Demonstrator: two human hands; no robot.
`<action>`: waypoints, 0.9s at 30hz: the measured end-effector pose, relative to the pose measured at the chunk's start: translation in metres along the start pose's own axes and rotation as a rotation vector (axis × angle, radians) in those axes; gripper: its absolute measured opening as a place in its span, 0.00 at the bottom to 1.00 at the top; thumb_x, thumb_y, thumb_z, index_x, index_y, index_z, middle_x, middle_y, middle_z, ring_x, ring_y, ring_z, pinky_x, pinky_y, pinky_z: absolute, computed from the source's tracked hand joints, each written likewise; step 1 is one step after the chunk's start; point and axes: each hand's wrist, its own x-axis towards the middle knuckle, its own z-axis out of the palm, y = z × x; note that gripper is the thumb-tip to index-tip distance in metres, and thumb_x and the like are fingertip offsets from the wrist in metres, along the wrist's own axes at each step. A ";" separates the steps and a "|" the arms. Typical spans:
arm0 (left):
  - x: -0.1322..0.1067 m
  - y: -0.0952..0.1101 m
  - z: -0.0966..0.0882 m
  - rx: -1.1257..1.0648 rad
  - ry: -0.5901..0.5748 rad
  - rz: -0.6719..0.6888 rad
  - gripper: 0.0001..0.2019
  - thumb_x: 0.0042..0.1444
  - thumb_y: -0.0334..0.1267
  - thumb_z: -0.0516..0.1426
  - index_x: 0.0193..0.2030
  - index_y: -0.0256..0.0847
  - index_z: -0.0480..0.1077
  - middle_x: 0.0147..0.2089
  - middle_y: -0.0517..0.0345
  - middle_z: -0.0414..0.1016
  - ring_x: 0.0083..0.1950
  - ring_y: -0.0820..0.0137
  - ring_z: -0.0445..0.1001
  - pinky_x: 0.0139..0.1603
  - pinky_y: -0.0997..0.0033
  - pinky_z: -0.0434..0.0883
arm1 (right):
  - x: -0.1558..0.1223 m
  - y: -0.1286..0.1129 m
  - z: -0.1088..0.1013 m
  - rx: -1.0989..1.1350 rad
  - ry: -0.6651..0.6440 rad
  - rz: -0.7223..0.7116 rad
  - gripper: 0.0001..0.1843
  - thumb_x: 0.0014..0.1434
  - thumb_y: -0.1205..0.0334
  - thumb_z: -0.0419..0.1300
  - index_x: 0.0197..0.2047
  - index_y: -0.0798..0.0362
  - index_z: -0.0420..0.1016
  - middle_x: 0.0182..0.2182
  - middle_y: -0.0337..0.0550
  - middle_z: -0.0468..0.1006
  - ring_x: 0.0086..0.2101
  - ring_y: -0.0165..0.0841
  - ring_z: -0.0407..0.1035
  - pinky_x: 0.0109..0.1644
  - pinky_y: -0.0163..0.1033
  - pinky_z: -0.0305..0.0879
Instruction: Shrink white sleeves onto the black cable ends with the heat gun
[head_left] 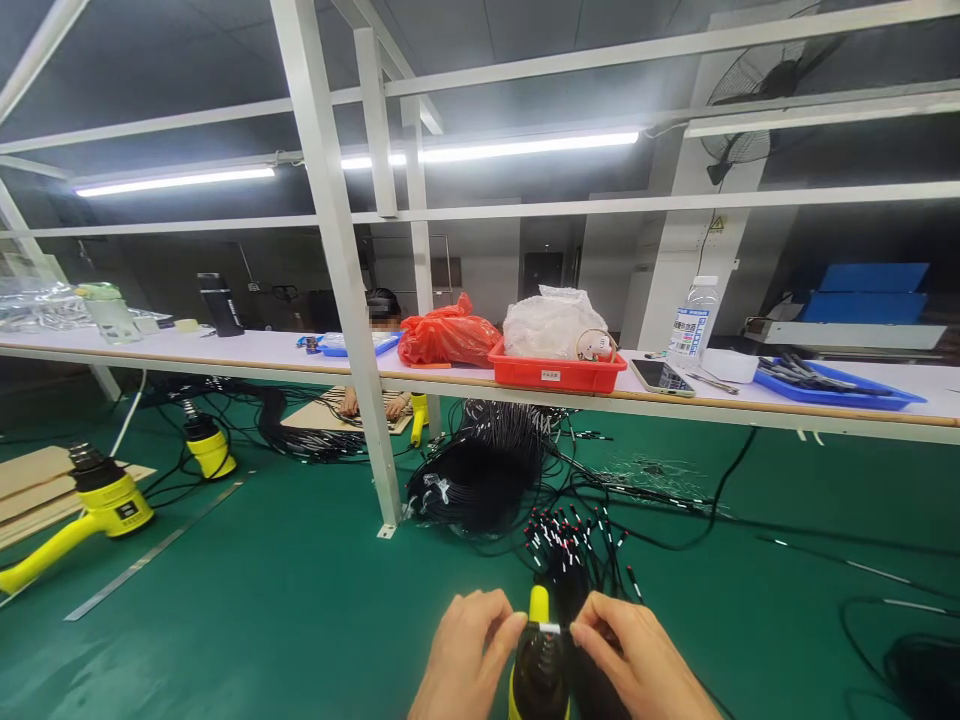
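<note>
Pinching white-banded black wire [550, 628] between left hand [465, 655] and right hand [637, 655], just above yellow heat gun [538, 665]

Both closed, fingertips [514, 622] on white band; wire bundle with red-marked ends [574, 545] just behind, over green floor [225, 640]. Nearby, black cable coil [472, 490]; two more yellow heat guns [112, 505] off left. Beyond, white table [225, 350] carrying red tray [556, 370], red plastic bag [448, 335], water bottle [694, 322], phone [661, 377], blue tray [832, 385]. Past table, co-worker's hands [373, 404] on wires over cardboard sheet [319, 415].
</note>
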 end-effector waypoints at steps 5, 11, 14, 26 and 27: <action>-0.001 0.001 0.000 -0.039 -0.022 0.039 0.10 0.65 0.42 0.48 0.35 0.43 0.65 0.38 0.59 0.70 0.45 0.64 0.69 0.60 0.56 0.59 | 0.001 -0.001 0.001 0.019 0.013 -0.024 0.16 0.64 0.55 0.50 0.28 0.51 0.68 0.27 0.39 0.74 0.30 0.34 0.67 0.33 0.34 0.58; 0.000 0.000 0.000 -0.018 -0.038 0.064 0.11 0.66 0.43 0.47 0.36 0.43 0.66 0.38 0.59 0.71 0.43 0.65 0.70 0.50 0.63 0.66 | 0.001 0.000 -0.002 0.096 0.031 -0.035 0.11 0.61 0.59 0.52 0.28 0.52 0.68 0.25 0.37 0.72 0.28 0.32 0.66 0.31 0.33 0.57; 0.001 -0.005 0.005 0.067 -0.024 0.039 0.13 0.66 0.45 0.46 0.36 0.44 0.67 0.37 0.58 0.72 0.44 0.64 0.70 0.58 0.57 0.62 | 0.002 0.001 -0.003 0.104 0.028 -0.048 0.12 0.61 0.59 0.53 0.28 0.52 0.68 0.25 0.37 0.72 0.28 0.32 0.65 0.31 0.33 0.57; 0.000 -0.001 0.000 -0.120 0.005 0.103 0.06 0.64 0.39 0.51 0.37 0.43 0.66 0.39 0.60 0.71 0.44 0.67 0.70 0.49 0.67 0.66 | 0.004 -0.001 -0.002 0.089 0.050 -0.021 0.07 0.57 0.64 0.56 0.27 0.52 0.70 0.25 0.37 0.73 0.28 0.32 0.67 0.32 0.33 0.58; 0.001 -0.001 0.000 -0.123 0.002 0.108 0.05 0.63 0.38 0.51 0.37 0.43 0.66 0.39 0.59 0.71 0.44 0.66 0.70 0.49 0.68 0.67 | 0.003 -0.001 -0.002 0.082 0.052 -0.016 0.07 0.56 0.65 0.56 0.27 0.52 0.70 0.24 0.36 0.73 0.27 0.32 0.66 0.31 0.33 0.58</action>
